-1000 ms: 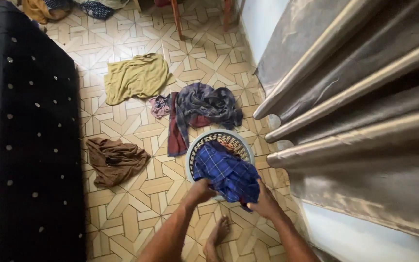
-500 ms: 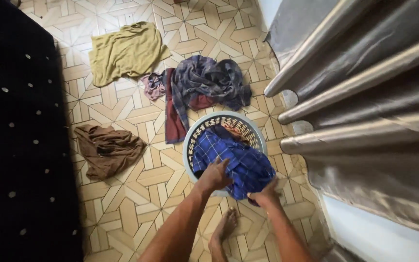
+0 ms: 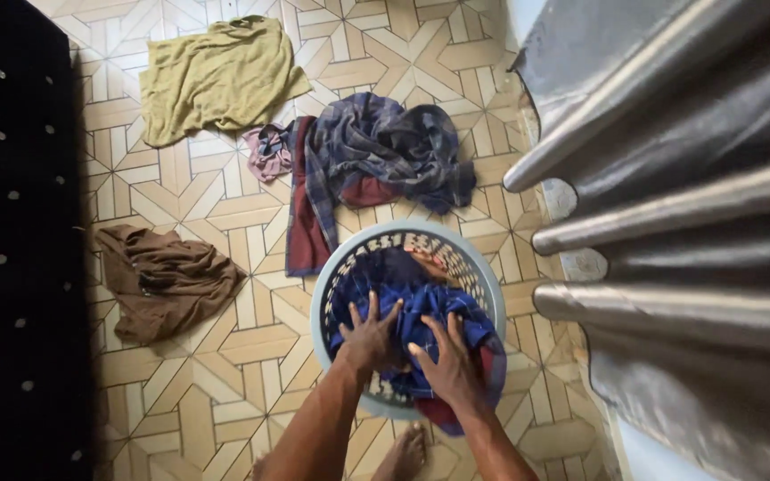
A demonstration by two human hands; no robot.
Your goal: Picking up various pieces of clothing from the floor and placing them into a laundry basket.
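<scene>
Both hands are pressing flat, fingers spread, on the blue checked cloth (image 3: 421,307): the left hand (image 3: 369,336) and right hand (image 3: 446,361) are pushing it down inside the round pale laundry basket (image 3: 331,276), a fold still hanging over the near rim. Beyond, a brown garment (image 3: 167,281), a dark plaid heap (image 3: 376,151), a small pink piece (image 3: 265,151) and an olive shirt (image 3: 216,76) are lying on the tiled floor (image 3: 225,392), not yet gathered.

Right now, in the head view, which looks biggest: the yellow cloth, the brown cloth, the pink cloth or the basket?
1. Basket, though nearest the camera.
2. Yellow cloth.
3. Brown cloth.
4. Pink cloth, clearly smallest and partly covered.
</scene>
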